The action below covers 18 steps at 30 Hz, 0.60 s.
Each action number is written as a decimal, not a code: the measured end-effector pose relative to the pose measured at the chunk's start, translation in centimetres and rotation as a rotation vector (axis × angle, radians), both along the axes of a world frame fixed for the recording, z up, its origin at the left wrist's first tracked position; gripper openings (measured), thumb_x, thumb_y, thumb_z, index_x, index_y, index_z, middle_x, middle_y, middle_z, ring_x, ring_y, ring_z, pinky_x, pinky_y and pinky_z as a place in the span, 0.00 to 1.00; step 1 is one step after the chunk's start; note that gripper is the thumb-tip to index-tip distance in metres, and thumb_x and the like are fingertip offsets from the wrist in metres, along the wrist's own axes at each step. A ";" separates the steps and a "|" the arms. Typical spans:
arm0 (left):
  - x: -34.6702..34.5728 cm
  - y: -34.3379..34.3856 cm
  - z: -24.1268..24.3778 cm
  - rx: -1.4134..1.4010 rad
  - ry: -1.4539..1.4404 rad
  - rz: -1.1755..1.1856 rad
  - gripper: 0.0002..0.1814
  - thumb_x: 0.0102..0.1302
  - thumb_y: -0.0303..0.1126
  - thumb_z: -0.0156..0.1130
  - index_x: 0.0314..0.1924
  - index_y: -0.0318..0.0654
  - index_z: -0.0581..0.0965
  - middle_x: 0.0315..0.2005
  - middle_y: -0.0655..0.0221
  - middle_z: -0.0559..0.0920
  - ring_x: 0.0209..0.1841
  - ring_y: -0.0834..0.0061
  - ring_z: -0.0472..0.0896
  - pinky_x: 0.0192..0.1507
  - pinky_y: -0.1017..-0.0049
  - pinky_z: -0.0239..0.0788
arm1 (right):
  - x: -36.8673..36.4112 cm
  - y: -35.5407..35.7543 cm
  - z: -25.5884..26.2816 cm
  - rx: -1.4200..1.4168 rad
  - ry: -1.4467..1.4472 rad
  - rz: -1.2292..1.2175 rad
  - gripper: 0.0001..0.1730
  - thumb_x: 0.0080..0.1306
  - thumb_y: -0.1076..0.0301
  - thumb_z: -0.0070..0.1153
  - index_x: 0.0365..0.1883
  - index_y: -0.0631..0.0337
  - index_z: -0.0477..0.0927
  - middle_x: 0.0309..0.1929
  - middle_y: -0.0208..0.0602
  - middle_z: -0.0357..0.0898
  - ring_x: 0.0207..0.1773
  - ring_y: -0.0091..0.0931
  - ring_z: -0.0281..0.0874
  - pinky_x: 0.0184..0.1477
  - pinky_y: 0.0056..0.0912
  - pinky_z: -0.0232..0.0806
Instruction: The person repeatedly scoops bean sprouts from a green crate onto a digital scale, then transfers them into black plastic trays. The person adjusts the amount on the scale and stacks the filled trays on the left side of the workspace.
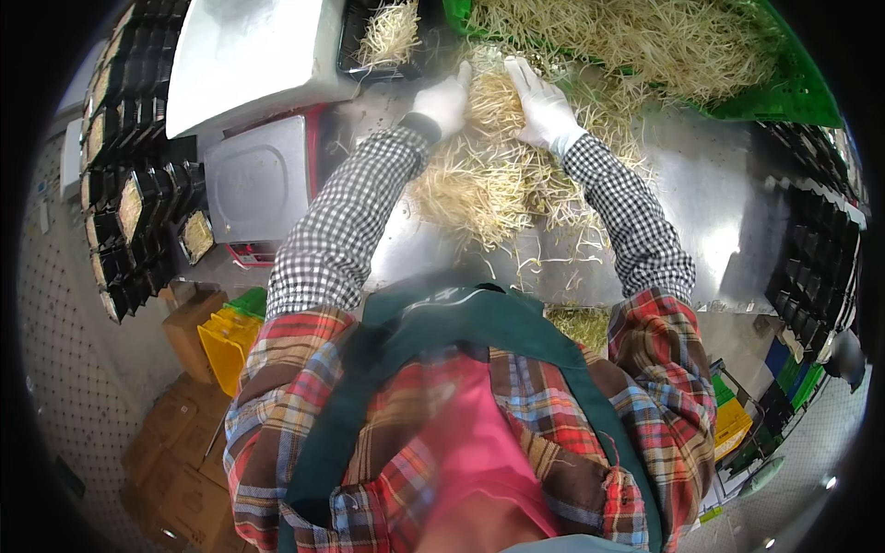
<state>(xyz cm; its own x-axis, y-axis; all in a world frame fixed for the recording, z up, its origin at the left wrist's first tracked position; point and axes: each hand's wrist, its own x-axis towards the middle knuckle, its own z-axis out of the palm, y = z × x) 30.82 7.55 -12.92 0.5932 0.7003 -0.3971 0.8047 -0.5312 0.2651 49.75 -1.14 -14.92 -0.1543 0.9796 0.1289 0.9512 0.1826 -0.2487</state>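
Note:
Bean sprouts [477, 193] lie in a loose pile on a stainless steel table [691, 173]. My left hand [444, 102], in a white glove, is at the left side of the upper part of the pile, fingers pointing away from me. Across from it, my right hand [543, 104], also gloved, rests against the right side of the same sprouts, thumb apart from the fingers. Sprouts lie between the two hands, but neither hand is closed round them. Beyond the hands, a green plastic crate [781, 90] holds a large heap of sprouts. A black tray [352, 59] with some sprouts stands beyond my left hand.
At the left are a red scale with a metal platform [257, 180], a white box-shaped object [249, 62] and stacked black trays [131, 200] of sprouts. Stacked black trays [816, 256] stand at the right. Yellow crates [231, 345] and cardboard boxes [187, 498] are below, left.

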 end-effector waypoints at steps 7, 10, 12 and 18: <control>-1.7 -0.6 2.7 -0.278 0.071 -0.135 0.40 0.65 0.32 0.63 0.74 0.34 0.57 0.56 0.50 0.77 0.56 0.58 0.80 0.59 0.65 0.73 | -0.3 -1.8 3.8 -0.580 0.098 0.049 0.69 0.49 0.65 0.74 0.80 0.53 0.38 0.75 0.55 0.58 0.69 0.44 0.68 0.66 0.42 0.69; -2.4 -4.3 5.3 -0.138 0.136 -0.183 0.50 0.62 0.34 0.67 0.77 0.36 0.48 0.62 0.47 0.70 0.59 0.57 0.77 0.56 0.66 0.74 | -2.0 -5.3 2.8 -0.289 -0.038 0.089 0.77 0.41 0.56 0.81 0.80 0.51 0.37 0.77 0.56 0.51 0.71 0.51 0.65 0.70 0.53 0.61; -4.3 -4.9 0.1 0.058 0.052 -0.207 0.47 0.62 0.34 0.66 0.76 0.35 0.52 0.53 0.49 0.76 0.53 0.58 0.80 0.51 0.65 0.76 | -3.3 -6.2 1.1 -0.220 -0.048 0.084 0.70 0.46 0.62 0.75 0.80 0.52 0.39 0.76 0.56 0.52 0.65 0.48 0.71 0.67 0.47 0.65; -4.0 -5.6 1.1 -0.014 0.007 -0.232 0.24 0.66 0.29 0.58 0.63 0.42 0.73 0.46 0.57 0.83 0.45 0.63 0.84 0.48 0.66 0.76 | -2.0 -6.3 2.5 -0.436 0.001 0.006 0.44 0.59 0.77 0.56 0.74 0.57 0.56 0.50 0.51 0.80 0.52 0.41 0.81 0.53 0.39 0.76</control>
